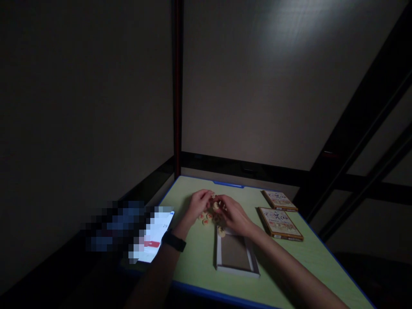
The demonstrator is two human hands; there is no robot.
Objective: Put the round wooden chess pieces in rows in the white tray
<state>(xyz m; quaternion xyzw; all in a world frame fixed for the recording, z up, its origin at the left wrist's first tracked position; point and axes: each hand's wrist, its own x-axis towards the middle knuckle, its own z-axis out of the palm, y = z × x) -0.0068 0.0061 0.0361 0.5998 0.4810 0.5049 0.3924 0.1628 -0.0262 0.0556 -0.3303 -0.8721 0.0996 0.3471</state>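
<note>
Both my hands are out over the middle of a pale green table (pixel 199 262) with a blue edge. My left hand (pixel 200 203) has its fingers curled around small round game pieces. My right hand (pixel 232 213) is closed on one pale round piece (pixel 216 205) with a mark on it. Several more round pieces (pixel 206 217) lie on the table just below my hands. A shallow white box tray (pixel 236 255) with a brownish floor lies near me, one piece (pixel 222 231) sitting at its far end.
Two flat printed boxes (pixel 279 200) (pixel 280 223) with orange borders lie at the right of the table. A lit phone screen (pixel 156 235) sits at the table's left edge, partly blurred. A dark post (pixel 177 86) and dark beams surround the table.
</note>
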